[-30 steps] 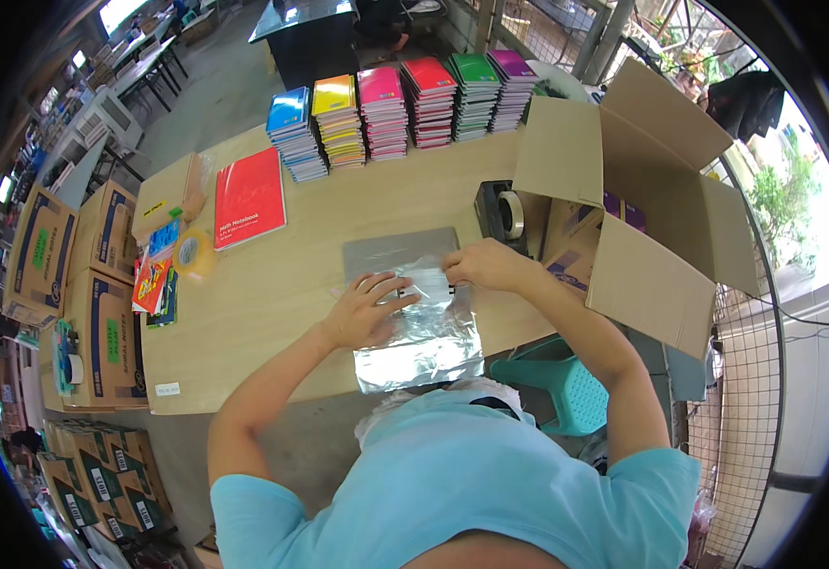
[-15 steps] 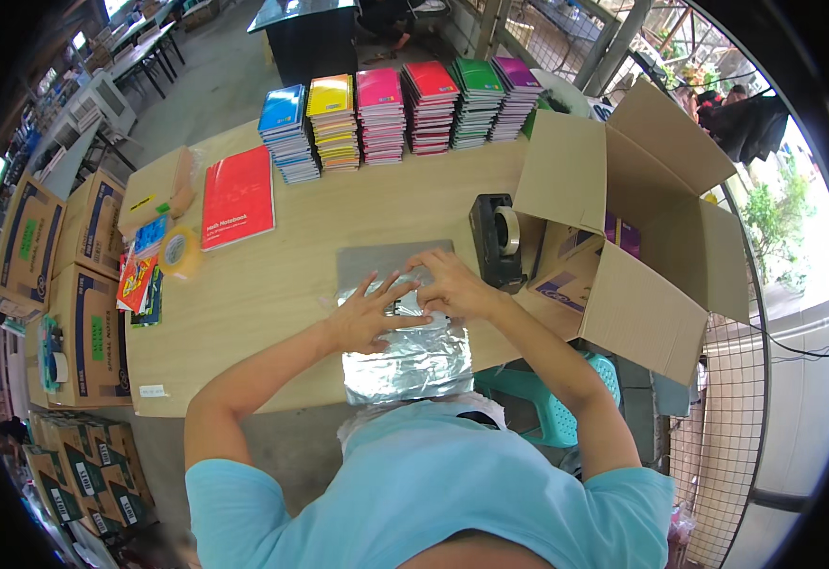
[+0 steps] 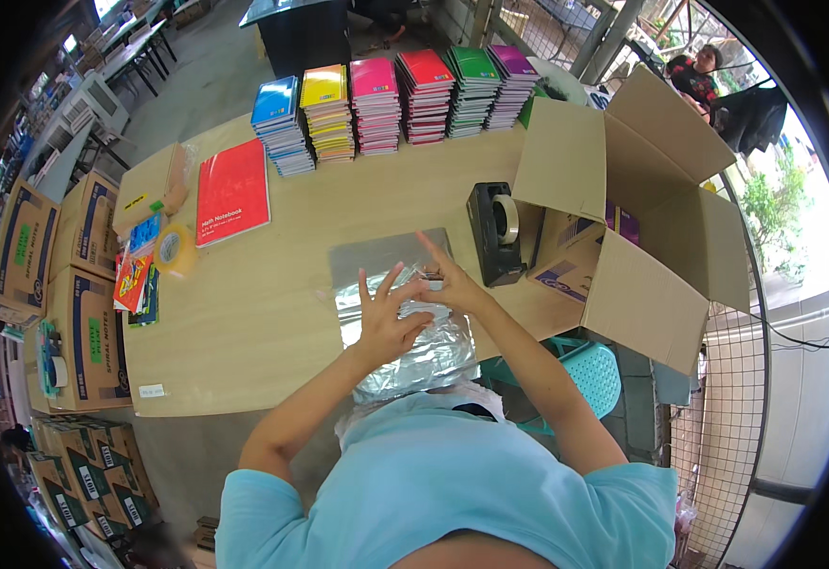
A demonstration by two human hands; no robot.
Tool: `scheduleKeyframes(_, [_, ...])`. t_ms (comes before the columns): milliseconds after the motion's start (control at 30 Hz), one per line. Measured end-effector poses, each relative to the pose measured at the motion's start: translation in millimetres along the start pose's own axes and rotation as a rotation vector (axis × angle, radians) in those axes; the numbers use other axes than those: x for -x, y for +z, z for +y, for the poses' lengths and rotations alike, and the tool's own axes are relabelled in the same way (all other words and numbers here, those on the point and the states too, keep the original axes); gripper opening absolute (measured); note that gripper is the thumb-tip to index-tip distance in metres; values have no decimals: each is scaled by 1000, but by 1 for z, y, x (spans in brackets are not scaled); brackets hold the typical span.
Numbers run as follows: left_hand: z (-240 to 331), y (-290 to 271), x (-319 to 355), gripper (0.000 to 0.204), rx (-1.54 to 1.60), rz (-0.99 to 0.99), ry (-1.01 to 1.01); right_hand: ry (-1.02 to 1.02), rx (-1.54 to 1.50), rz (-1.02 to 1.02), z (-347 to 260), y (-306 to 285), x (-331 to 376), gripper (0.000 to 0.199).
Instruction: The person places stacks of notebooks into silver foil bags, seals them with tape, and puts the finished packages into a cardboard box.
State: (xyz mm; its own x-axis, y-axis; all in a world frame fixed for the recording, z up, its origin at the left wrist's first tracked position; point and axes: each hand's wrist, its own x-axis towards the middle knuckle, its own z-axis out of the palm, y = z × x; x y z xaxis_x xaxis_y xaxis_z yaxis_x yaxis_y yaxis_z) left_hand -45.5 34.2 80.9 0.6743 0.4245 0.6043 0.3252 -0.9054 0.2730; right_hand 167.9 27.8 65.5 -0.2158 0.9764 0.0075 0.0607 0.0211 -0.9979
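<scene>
A crinkled, silvery clear plastic bag [image 3: 413, 346] lies on the wooden table [image 3: 244, 322] at its near edge, its long side running away from the person, the near end hanging slightly over the table's rim. Its surface is wrinkled and shiny, catching the light. The far end overlaps a flat grey sheet [image 3: 377, 254] lying on the table. The left hand [image 3: 388, 318] rests on the bag's middle with fingers spread upward; the right hand [image 3: 452, 284] touches the bag's far end, fingertips meeting the left's.
</scene>
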Motion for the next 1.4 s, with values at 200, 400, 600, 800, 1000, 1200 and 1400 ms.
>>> scheduleKeyframes(200, [28,-42,-4,29,332,136,-323,51,-58,27,-5,2,7,107])
scheduleKeyframes(400, [19,-30,-11,80,-121,49,41,-20,0,32,1,0,5,107])
scheduleKeyframes(600, [15,-17,-5,73,99,-151,-175,45,-22,-20,1,-2,3,107])
scheduleKeyframes(800, [2,18,-7,19,209,64,-276,17,4,-6,11,-10,5,107])
scheduleKeyframes(1000, [12,27,-5,19,399,157,-470,-95,-55,204,30,17,47,111])
scheduleKeyframes(1200, [25,35,-8,50,864,326,-737,-88,-199,344,44,20,44,99])
scheduleKeyframes(1400, [-12,45,10,70,1092,46,-935,79,-98,240,46,5,26,62])
